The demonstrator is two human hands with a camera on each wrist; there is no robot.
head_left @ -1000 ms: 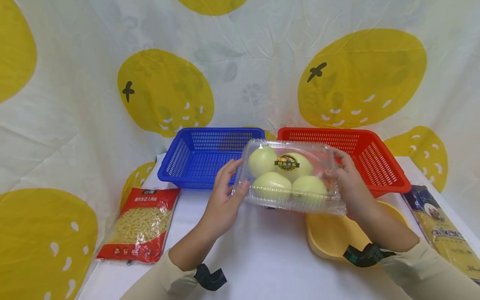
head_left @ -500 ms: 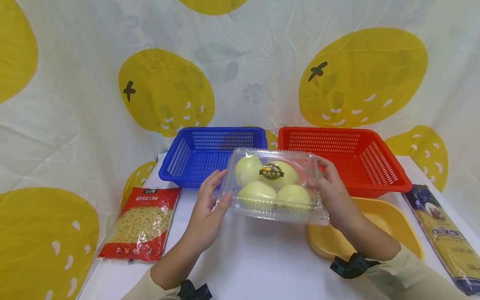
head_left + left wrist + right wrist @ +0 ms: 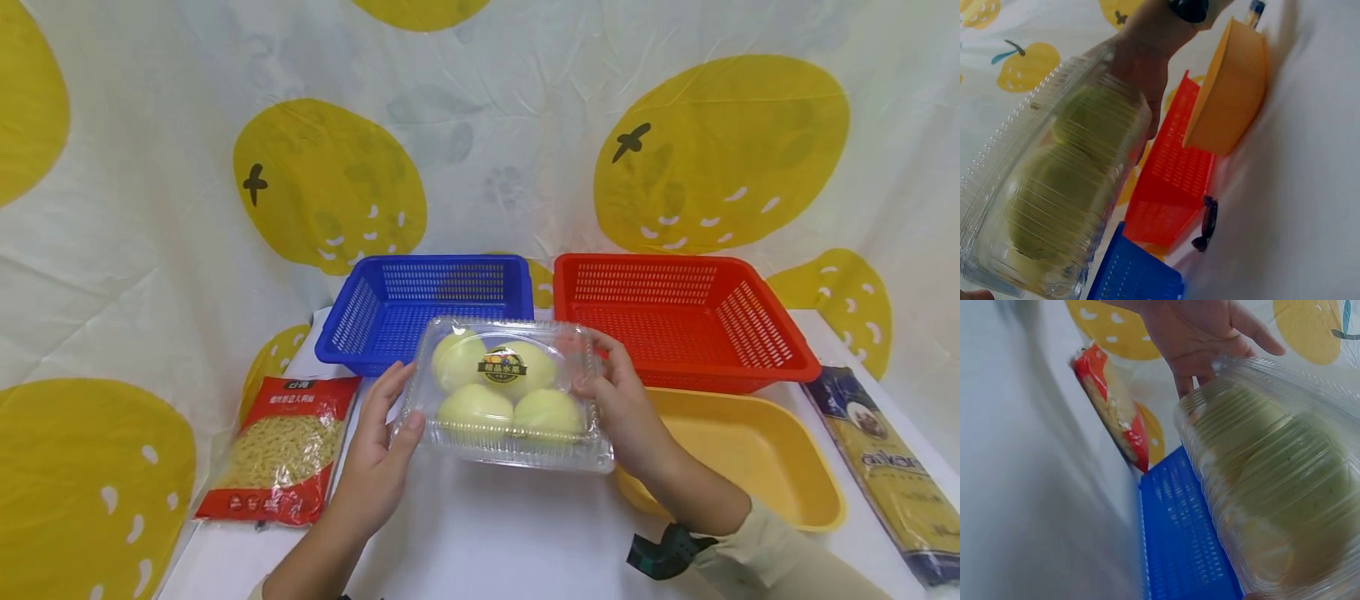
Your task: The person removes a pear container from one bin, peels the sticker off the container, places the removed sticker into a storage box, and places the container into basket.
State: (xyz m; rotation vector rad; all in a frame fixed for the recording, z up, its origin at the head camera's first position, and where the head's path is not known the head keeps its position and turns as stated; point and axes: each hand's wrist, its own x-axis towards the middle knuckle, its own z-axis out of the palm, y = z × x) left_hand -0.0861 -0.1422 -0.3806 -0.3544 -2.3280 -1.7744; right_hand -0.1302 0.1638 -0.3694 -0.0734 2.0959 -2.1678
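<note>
A clear plastic clamshell box (image 3: pixel 510 393) with a dark fruit label holds several pale green round fruits (image 3: pixel 474 408). It is up over the table in the head view, its lid tilted towards me. My left hand (image 3: pixel 375 462) grips the left end, thumb at the front edge and fingers further back. At the opposite end, my right hand (image 3: pixel 628 417) holds the box by its side. From the left wrist view, the ribbed side of the clamshell (image 3: pixel 1063 187) hangs above the white surface. The right wrist view shows the left hand (image 3: pixel 1200 334) at the far end.
Behind the box stand a blue basket (image 3: pixel 348 329) and a red basket (image 3: pixel 772 333). A yellow tub (image 3: pixel 750 450) is at right, beside a gold-and-blue packet (image 3: pixel 885 475). A red pasta bag (image 3: pixel 285 442) lies at left. A small dark wrapped item (image 3: pixel 1208 224) lies near the baskets.
Both hands have carried the clamshell box left and closer to me, lower in the head view. More of the red basket and yellow tub now shows.
</note>
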